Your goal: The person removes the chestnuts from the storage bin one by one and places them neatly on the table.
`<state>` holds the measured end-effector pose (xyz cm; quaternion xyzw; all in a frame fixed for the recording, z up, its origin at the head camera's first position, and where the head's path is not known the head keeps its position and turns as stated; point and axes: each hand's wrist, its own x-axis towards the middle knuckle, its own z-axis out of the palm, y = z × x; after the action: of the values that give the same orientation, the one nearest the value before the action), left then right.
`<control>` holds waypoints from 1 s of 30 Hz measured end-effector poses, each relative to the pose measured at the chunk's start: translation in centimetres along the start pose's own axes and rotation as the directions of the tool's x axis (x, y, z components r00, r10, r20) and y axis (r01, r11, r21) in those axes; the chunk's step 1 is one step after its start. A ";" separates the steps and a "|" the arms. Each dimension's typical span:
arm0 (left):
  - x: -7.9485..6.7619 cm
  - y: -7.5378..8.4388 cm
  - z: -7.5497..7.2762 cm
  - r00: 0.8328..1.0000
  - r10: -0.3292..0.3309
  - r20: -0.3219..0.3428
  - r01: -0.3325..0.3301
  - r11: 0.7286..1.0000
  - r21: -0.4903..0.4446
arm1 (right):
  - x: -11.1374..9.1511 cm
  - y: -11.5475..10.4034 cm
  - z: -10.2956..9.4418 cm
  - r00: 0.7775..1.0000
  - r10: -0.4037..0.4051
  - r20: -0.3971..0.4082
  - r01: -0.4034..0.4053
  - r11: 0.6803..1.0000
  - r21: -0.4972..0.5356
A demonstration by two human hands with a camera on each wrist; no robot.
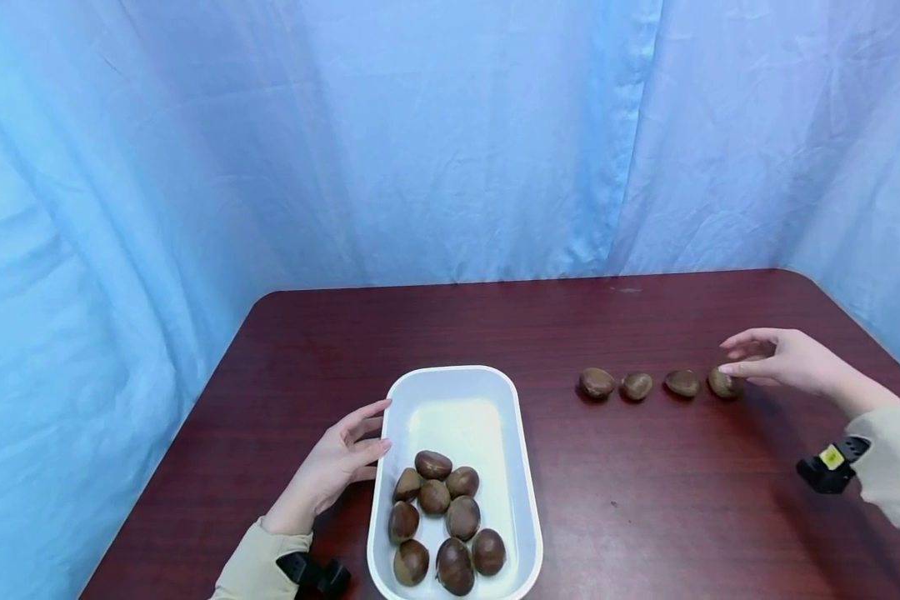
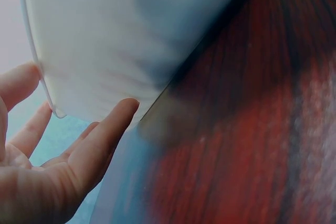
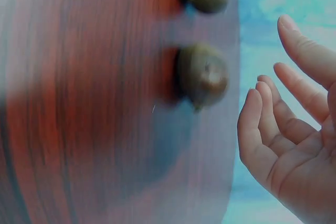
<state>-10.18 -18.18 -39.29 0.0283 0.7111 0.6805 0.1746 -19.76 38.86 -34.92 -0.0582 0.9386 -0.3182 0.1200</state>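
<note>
- Touching the white tray with spread, relaxed fingers: left hand
- Hovering by the rightmost chestnut, loosely bent and apparently empty: right hand

The head view is bright and fairly sharp, with pale glare on the table and inside the tray and a soft shadow below the right sleeve. Both wrist views look hazy, the table grain smeared and the chestnuts blurred.
</note>
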 end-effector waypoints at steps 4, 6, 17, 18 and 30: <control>0.1 0.0 0.1 1.000 0.002 -0.001 -0.002 1.000 0.004 | -0.1 -1.9 0.9 0.999 -0.039 -0.001 0.039 0.999 -0.029; 0.1 0.0 0.1 1.000 0.002 0.001 -0.002 1.000 0.002 | -0.2 -2.8 1.5 0.998 -0.067 0.005 0.067 0.997 -0.041; 0.2 -0.1 0.0 1.000 0.002 0.004 -0.002 1.000 -0.013 | 0.5 -7.5 5.5 0.972 -0.232 0.045 0.225 0.966 0.127; 0.2 -0.1 0.0 1.000 0.001 0.004 -0.001 1.000 -0.012 | 0.7 -8.0 5.9 0.967 -0.250 0.047 0.241 0.960 0.143; 0.2 0.0 0.1 1.000 0.001 0.001 -0.001 1.000 -0.008 | 2.6 -13.7 10.1 0.935 -0.343 0.085 0.304 0.904 0.302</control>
<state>-10.40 -18.05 -39.31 0.0282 0.7081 0.6836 0.1746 -19.12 21.65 -34.80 -0.2171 0.8500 -0.4602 0.1364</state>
